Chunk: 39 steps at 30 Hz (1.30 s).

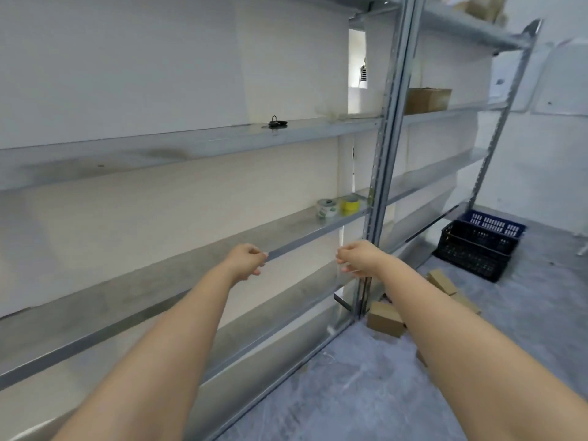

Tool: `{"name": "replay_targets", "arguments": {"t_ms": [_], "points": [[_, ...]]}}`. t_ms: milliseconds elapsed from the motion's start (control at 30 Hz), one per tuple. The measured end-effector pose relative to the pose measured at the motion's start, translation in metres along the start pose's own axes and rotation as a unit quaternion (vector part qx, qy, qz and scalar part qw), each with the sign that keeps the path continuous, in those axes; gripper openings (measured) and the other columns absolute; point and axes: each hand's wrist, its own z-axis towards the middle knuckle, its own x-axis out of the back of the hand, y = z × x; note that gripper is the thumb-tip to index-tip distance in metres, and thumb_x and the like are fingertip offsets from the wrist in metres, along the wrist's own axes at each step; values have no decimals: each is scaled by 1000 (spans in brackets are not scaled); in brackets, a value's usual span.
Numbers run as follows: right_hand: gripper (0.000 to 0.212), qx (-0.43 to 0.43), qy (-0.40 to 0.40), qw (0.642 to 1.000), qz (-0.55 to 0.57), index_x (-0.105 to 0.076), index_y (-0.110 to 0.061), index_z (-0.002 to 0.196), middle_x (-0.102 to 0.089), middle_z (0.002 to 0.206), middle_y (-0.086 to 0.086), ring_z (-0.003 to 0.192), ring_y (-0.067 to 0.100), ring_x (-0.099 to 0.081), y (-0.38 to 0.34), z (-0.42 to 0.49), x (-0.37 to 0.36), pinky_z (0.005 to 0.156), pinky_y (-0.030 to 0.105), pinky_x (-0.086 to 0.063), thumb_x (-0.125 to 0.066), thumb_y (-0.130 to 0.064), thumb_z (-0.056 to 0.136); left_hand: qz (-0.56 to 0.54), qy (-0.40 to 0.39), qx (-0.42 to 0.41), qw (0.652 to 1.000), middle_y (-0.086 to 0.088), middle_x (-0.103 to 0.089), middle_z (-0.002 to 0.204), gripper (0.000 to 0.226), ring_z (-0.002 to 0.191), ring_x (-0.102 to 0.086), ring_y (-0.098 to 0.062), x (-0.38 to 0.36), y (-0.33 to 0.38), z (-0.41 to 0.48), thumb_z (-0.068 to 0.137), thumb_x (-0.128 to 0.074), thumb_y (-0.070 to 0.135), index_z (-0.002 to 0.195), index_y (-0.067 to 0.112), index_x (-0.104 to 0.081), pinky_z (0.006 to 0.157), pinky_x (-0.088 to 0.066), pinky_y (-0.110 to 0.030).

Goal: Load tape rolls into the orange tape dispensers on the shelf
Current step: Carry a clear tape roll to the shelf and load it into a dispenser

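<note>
Two tape rolls stand side by side on the middle shelf (222, 243) near the grey upright: a white roll (327, 208) and a yellow roll (350, 205) to its right. No orange tape dispenser shows in this view. Both my arms reach forward toward the shelf's front edge. My left hand (246, 261) hangs just in front of that edge with fingers loosely curled and nothing in it. My right hand (358, 257) is a little to the right, close to the upright, fingers loosely bent, holding nothing. Both hands are below and in front of the rolls.
A bunch of keys (276, 123) lies on the shelf above. A cardboard box (428, 100) stands on the right-hand rack. Stacked black and blue crates (477, 246) and several small cardboard boxes (386, 318) sit on the grey floor to the right.
</note>
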Motion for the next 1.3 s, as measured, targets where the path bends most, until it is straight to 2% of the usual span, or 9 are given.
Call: {"name": "replay_targets", "arguments": {"t_ms": [100, 233, 400, 567, 800, 967, 1067, 1200, 1300], "points": [[32, -23, 34, 999, 10, -56, 1, 119, -58, 88, 6, 65, 12, -53, 23, 12, 39, 61, 23, -41, -48, -14, 91, -31, -24, 10, 999, -6, -60, 104, 15, 88, -58, -22, -38, 21, 18, 95, -48, 25, 100, 14, -55, 65, -37, -26], [30, -51, 35, 998, 17, -56, -3, 118, -60, 108, 12, 84, 18, -56, 43, 30, 76, 65, 25, -43, -50, -17, 92, -45, -49, 15, 998, -5, -60, 106, 16, 91, -59, -22, -73, 44, 46, 94, -48, 24, 104, 14, -56, 81, -39, -31], [29, -48, 37, 998, 32, -55, -7, 119, -59, 102, 8, 87, 16, -55, 51, 67, 101, 63, 22, -42, -49, -19, 93, -56, -51, 25, 997, -6, -61, 106, 15, 91, -59, -22, -101, 61, 91, 94, -48, 25, 103, 14, -55, 83, -40, -32], [29, -36, 14, 999, 4, -55, -12, 120, -62, 118, 9, 91, 16, -60, 71, 123, 113, 87, 32, -50, -49, -21, 93, -59, -66, 37, 995, -6, -61, 106, 18, 90, -59, -22, -128, 61, 143, 94, -48, 24, 106, 14, -55, 83, -39, -32], [34, -6, -28, 1000, 13, -54, -15, 123, -65, 104, 0, 80, 7, -63, 56, 230, 140, 64, 20, -49, -53, -25, 91, -74, -51, 41, 995, -4, -62, 104, 14, 86, -60, -20, -155, 75, 248, 94, -46, 26, 99, 16, -56, 77, -41, -31], [25, 23, -17, 997, 71, -57, -16, 117, -65, 101, -1, 83, 9, -64, 36, 311, 156, 70, 21, -52, -51, -22, 93, -136, 5, 32, 990, -7, -60, 102, 11, 72, -58, -16, -173, 99, 328, 96, -44, 19, 90, 16, -53, 59, -39, -25], [24, 11, -32, 990, 136, -55, -15, 117, -65, 104, 1, 90, 13, -65, 37, 352, 151, 89, 31, -53, -49, -21, 94, -186, 41, 26, 981, -7, -61, 98, 13, 67, -57, -13, -188, 107, 362, 96, -44, 17, 105, 13, -53, 59, -41, -23], [25, 5, -63, 983, 170, -54, -15, 118, -66, 102, 1, 89, 15, -65, 40, 402, 142, 76, 25, -53, -51, -18, 93, -233, 97, 52, 966, -6, -62, 93, 23, 64, -56, -12, -207, 108, 400, 95, -45, 12, 116, 8, -53, 58, -41, -23], [29, 12, -73, 987, 146, -54, -10, 121, -64, 114, 9, 98, 21, -64, 34, 451, 140, 90, 33, -50, -52, -14, 92, -236, 140, 70, 959, -8, -61, 93, 28, 68, -57, -14, -216, 106, 441, 92, -48, 9, 120, 5, -52, 62, -42, -25]]}}
